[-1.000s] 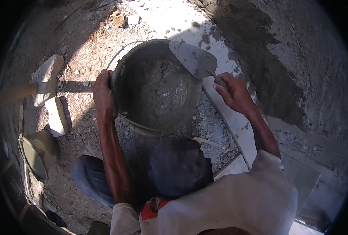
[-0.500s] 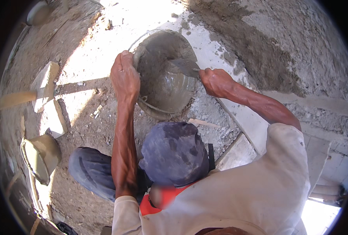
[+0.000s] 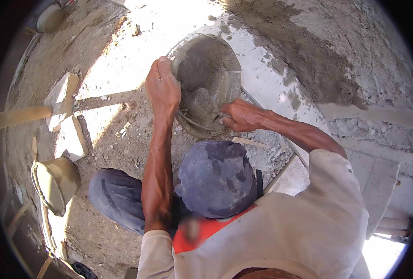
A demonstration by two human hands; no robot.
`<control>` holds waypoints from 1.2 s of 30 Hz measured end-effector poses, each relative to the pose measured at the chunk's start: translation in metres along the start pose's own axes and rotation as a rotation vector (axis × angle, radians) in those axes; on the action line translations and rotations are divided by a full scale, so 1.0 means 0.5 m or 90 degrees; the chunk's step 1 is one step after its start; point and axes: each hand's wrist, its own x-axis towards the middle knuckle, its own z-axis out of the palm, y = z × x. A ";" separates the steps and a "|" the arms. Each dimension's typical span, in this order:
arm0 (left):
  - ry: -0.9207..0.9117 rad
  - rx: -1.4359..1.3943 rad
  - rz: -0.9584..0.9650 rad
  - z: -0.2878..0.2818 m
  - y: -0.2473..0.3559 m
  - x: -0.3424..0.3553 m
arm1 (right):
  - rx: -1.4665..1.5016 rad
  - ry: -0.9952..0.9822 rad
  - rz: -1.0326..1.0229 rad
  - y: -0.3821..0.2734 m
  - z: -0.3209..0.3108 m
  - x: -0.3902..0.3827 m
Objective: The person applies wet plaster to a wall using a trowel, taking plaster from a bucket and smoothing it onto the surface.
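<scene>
Here, hands (image 3: 163, 90) gripping round bucket (image 3: 199, 58) and flat trowel (image 3: 229, 86), lumpy mortar (image 3: 200, 105).

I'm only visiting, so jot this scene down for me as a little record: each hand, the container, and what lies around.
Left hand: gripping the left rim of the round bucket
Right hand: holding a trowel, its handle hidden by the hand
Trowel blade: at the bucket's right side
Bucket contents: grey, wet-looking mix
To the left: pale slab pieces and a second bucket
Light: bright sun patches, shade elsewhere
</scene>
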 end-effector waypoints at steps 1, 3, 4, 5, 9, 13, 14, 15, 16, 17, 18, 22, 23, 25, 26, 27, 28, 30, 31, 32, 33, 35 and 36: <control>0.000 -0.008 -0.005 -0.007 -0.014 0.014 | 0.033 0.034 -0.040 -0.007 0.001 -0.017; 0.003 -0.059 -0.026 -0.020 -0.032 0.039 | 0.087 0.105 -0.117 -0.017 -0.006 -0.037; 0.006 -0.095 -0.042 -0.032 -0.039 0.051 | 0.097 0.084 -0.077 -0.030 -0.019 -0.037; 0.009 -0.130 -0.059 -0.044 -0.046 0.062 | 0.108 0.063 -0.038 -0.046 -0.035 -0.035; -0.019 -0.127 -0.124 -0.105 -0.069 0.090 | 0.081 0.146 -0.122 0.006 -0.005 0.016; 0.016 -0.331 -0.212 -0.190 -0.202 0.141 | 0.065 0.139 -0.107 -0.042 -0.060 0.066; 0.047 -0.342 -0.251 -0.180 -0.192 0.134 | 0.051 0.180 -0.139 -0.042 -0.075 0.068; 0.028 -0.431 -0.256 -0.190 -0.208 0.137 | 0.037 0.217 -0.179 -0.055 -0.093 0.076; 0.011 -0.518 -0.264 -0.204 -0.225 0.140 | 0.045 0.240 -0.214 -0.070 -0.115 0.087; -0.010 -0.559 -0.273 -0.183 -0.200 0.131 | 0.053 0.258 -0.239 -0.076 -0.133 0.094; -0.012 -0.516 -0.243 -0.204 -0.224 0.138 | 0.065 0.274 -0.282 -0.094 -0.162 0.102; 0.043 -0.467 -0.271 -0.232 -0.265 0.152 | 0.468 0.034 -0.172 -0.151 -0.342 0.082; -0.010 -0.483 -0.264 -0.224 -0.262 0.153 | 0.557 0.006 -0.175 -0.111 -0.381 0.091; -0.015 -0.482 -0.263 -0.232 -0.263 0.157 | 0.655 0.028 -0.151 -0.008 -0.457 0.123; -0.025 -0.489 -0.271 -0.217 -0.270 0.154 | 0.696 0.073 -0.130 0.077 -0.489 0.120; -0.004 -0.482 -0.270 -0.214 -0.272 0.149 | 0.693 0.168 -0.051 0.145 -0.529 0.108; 0.012 -0.475 -0.278 -0.200 -0.273 0.147 | 0.599 0.312 0.052 0.210 -0.568 0.074; 0.022 -0.444 -0.269 -0.215 -0.287 0.160 | 0.458 0.631 0.194 0.236 -0.569 -0.010; 0.014 -0.432 -0.260 -0.222 -0.299 0.166 | 0.543 0.735 0.153 0.224 -0.557 -0.074; 0.010 -0.410 -0.255 -0.238 -0.312 0.168 | 0.516 0.752 0.148 0.193 -0.533 -0.118; -0.012 -0.374 -0.237 -0.249 -0.321 0.172 | 0.485 0.777 0.152 0.163 -0.502 -0.164; -0.028 -0.415 -0.242 -0.230 -0.292 0.166 | 0.479 0.669 0.215 0.162 -0.429 -0.220; -0.027 -0.386 -0.236 -0.193 -0.234 0.149 | 0.463 0.654 0.237 0.170 -0.373 -0.231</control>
